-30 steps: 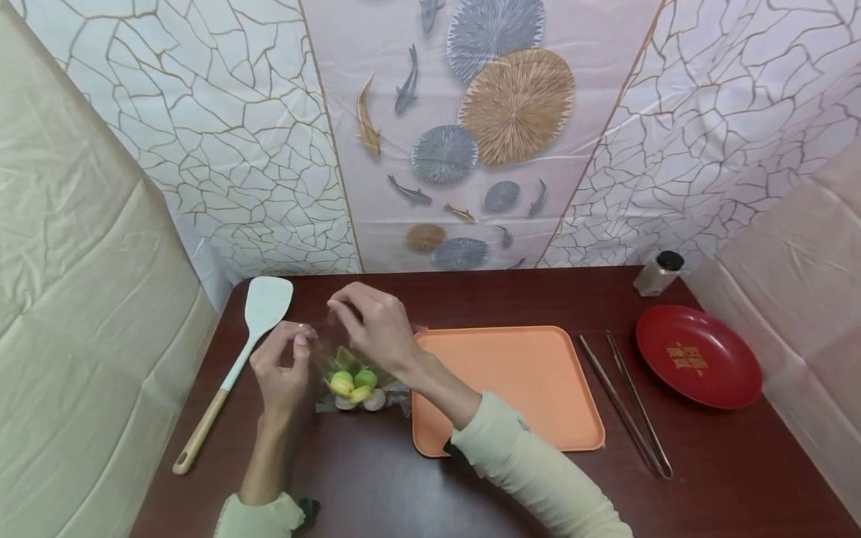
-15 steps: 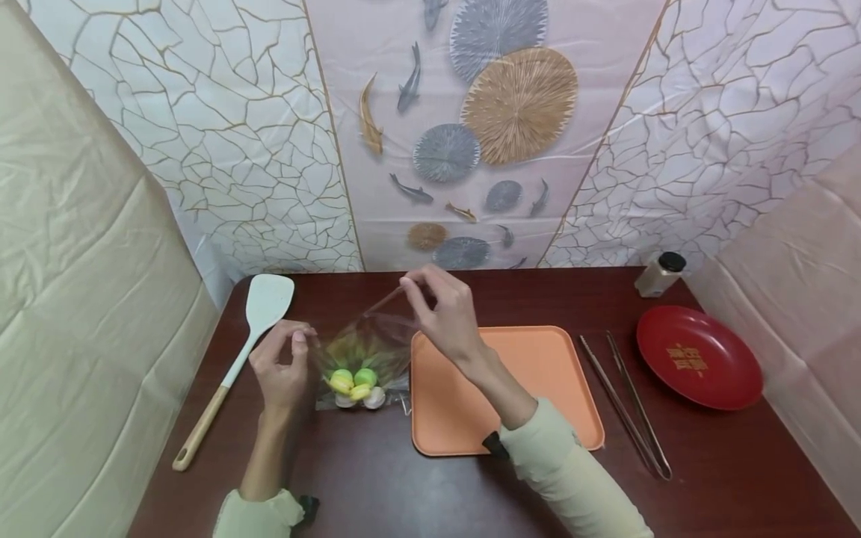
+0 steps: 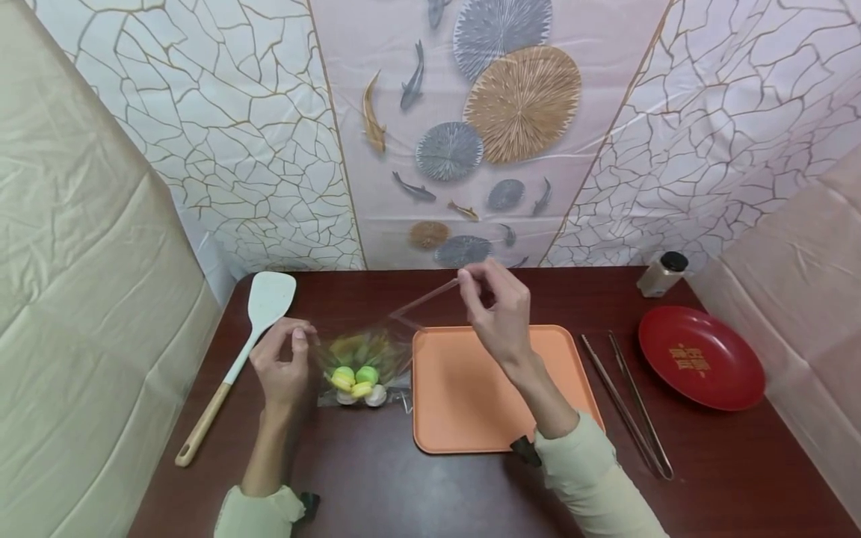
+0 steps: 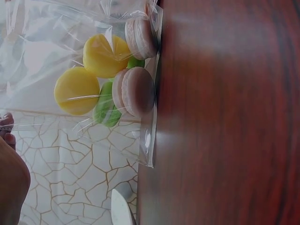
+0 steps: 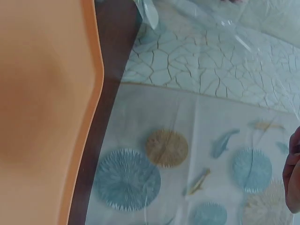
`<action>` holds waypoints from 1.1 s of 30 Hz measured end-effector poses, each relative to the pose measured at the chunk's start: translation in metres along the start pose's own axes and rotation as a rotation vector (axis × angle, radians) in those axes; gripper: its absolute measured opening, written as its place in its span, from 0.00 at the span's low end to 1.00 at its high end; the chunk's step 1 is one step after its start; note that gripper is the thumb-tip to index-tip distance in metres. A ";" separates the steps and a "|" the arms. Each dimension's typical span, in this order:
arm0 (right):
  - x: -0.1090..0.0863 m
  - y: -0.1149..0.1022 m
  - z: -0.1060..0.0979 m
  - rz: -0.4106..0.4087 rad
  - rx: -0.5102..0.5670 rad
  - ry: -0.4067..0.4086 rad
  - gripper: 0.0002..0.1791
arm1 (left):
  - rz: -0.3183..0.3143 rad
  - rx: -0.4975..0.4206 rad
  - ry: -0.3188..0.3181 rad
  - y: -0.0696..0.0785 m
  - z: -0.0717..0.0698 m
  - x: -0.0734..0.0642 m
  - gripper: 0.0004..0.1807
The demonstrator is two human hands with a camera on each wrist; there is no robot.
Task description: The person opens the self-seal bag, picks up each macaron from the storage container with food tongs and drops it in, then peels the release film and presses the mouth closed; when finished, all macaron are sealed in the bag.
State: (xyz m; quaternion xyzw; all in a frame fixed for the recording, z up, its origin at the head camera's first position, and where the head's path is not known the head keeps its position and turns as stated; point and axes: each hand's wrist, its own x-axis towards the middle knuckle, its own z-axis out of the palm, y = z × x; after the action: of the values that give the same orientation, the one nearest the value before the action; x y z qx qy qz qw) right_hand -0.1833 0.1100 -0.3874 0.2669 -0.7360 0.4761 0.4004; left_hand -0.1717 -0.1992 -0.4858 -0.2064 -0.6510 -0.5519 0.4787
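A clear plastic bag (image 3: 377, 347) stands on the table left of the orange tray, holding macarons at its bottom. In the left wrist view the yellow macarons (image 4: 77, 90), green macaron (image 4: 107, 108) and pinkish-brown macaron (image 4: 139, 91) show through the film. My left hand (image 3: 281, 365) pinches the bag's left edge between thumb and fingers. Above the tray's far edge, my right hand (image 3: 499, 312) pinches the opposite side of the bag's mouth, the film drawn taut between the hands. Only part of the right hand (image 5: 293, 173) enters the right wrist view.
The orange tray (image 3: 457, 407) lies beside the bag. A white spatula (image 3: 237, 366) with a wooden handle is at the left. Metal tongs (image 3: 628, 411), a red plate (image 3: 729, 355) and a black-capped jar (image 3: 661, 276) occupy the right side. Patterned cloth hangs behind the table.
My right hand has moved right, away from the left hand, stretching the bag's mouth wide over the tray. The left hand and the macarons stay about where they were.
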 end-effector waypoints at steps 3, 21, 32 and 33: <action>0.002 0.003 -0.011 0.030 0.015 0.031 0.06 | 0.000 0.017 0.001 -0.001 0.000 0.000 0.11; 0.002 0.007 -0.056 0.150 0.066 0.192 0.11 | -0.011 0.042 0.031 -0.004 -0.003 0.001 0.12; -0.005 0.009 -0.072 0.211 0.069 0.260 0.12 | -0.009 0.041 0.021 -0.004 -0.002 0.000 0.12; -0.006 0.009 -0.073 0.233 0.077 0.278 0.12 | -0.007 0.042 0.021 -0.004 -0.003 0.001 0.12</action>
State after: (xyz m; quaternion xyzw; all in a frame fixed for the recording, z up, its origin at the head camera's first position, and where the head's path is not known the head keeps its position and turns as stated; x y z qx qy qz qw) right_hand -0.1624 0.1808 -0.3806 0.1266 -0.6807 0.5794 0.4300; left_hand -0.1746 -0.2030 -0.4878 -0.1879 -0.6581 -0.5418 0.4879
